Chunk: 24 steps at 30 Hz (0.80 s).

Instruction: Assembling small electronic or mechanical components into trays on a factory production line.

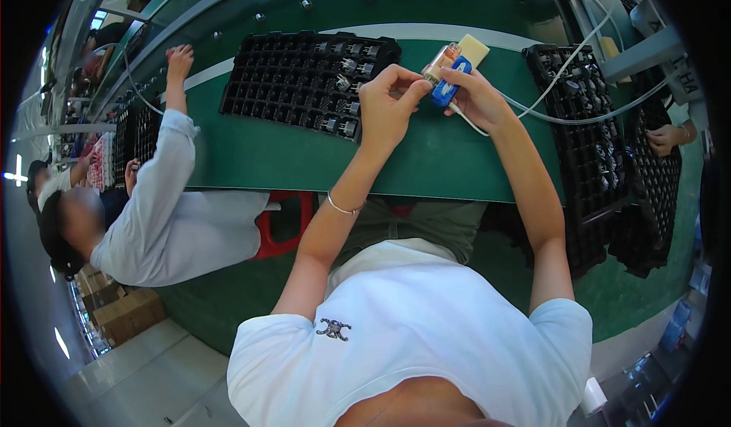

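My right hand [483, 101] is closed around a blue block-shaped device [448, 90] with pale markings on its face. A white cable [466, 119] runs from the device's lower end. Against the device's upper left side is a small clear and copper-orange boxy part [442, 62]. My left hand [390, 107] is in a pinch, thumb and forefinger together at the left edge of that part; whatever lies between the fingertips is too small to tell. Just beyond both hands, a pale yellow block [473, 49] shows on the green table.
A black compartment tray [274, 77] holds several metal-pronged parts [356, 49] along its right side. More black trays [579, 122] stand at the right, crossed by a clear hose [594, 119]. A co-worker [164, 199] sits at the left; another person's hand [670, 136] is at the right.
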{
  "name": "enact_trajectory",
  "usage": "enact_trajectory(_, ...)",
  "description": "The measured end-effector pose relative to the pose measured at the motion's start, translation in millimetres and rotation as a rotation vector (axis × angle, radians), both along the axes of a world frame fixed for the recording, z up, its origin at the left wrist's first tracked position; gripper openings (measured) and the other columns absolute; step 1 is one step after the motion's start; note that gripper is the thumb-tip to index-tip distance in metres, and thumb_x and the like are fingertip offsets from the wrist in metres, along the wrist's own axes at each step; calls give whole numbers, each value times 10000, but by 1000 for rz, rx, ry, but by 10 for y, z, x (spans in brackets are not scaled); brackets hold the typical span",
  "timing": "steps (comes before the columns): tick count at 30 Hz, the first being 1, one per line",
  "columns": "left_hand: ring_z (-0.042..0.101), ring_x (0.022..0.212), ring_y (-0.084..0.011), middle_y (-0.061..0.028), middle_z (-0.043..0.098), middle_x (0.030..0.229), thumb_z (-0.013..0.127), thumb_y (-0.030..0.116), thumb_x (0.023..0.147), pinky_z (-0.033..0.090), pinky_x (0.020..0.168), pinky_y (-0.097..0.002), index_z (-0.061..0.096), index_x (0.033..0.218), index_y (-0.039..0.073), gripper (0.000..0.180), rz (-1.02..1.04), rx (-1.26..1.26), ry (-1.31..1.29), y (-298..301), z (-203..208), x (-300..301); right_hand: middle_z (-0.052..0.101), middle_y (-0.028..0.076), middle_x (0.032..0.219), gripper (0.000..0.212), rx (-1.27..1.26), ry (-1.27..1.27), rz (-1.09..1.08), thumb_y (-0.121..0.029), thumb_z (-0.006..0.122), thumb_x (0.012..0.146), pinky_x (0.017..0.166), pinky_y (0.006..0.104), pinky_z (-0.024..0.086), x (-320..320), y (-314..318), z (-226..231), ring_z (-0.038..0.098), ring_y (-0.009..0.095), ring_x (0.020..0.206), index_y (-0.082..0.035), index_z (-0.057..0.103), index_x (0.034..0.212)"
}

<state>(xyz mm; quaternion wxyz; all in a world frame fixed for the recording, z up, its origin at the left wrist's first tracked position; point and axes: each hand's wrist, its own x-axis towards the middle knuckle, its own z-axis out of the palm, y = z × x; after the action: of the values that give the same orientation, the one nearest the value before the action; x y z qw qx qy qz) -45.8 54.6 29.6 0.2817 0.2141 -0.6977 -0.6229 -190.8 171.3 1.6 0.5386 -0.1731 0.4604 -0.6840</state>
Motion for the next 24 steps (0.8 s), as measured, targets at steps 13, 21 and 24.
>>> enact_trajectory(13, 597, 783, -277, -87, 598, 740, 743, 381, 790, 453, 690, -421, 635, 810, 32, 366, 289, -1082, -671, -691, -13, 1087, 694, 103, 924, 517, 275, 1294, -535, -282, 758, 824, 739, 269, 523, -379, 234, 136, 662, 141, 801, 49, 606, 1190)
enact_trajectory(21, 595, 658, -267, -105, 602, 717, 753, 353, 789, 475, 627, -381, 666, 798, -2, 365, 258, -971, -719, -661, -68, 1089, 669, 89, 937, 465, 325, 1515, -551, -315, 783, 784, 697, 290, 522, -261, 146, 101, 654, 181, 758, -6, 658, 1108)
enact_trajectory(24, 588, 630, -194, -68, 604, 715, 753, 238, 798, 462, 590, -328, 655, 806, -2, 260, 293, -841, -723, -578, 48, 1036, 653, 68, 937, 435, 325, 1473, -555, -299, 780, 791, 668, 278, 511, -254, 143, 70, 627, 168, 714, -10, 661, 1094)
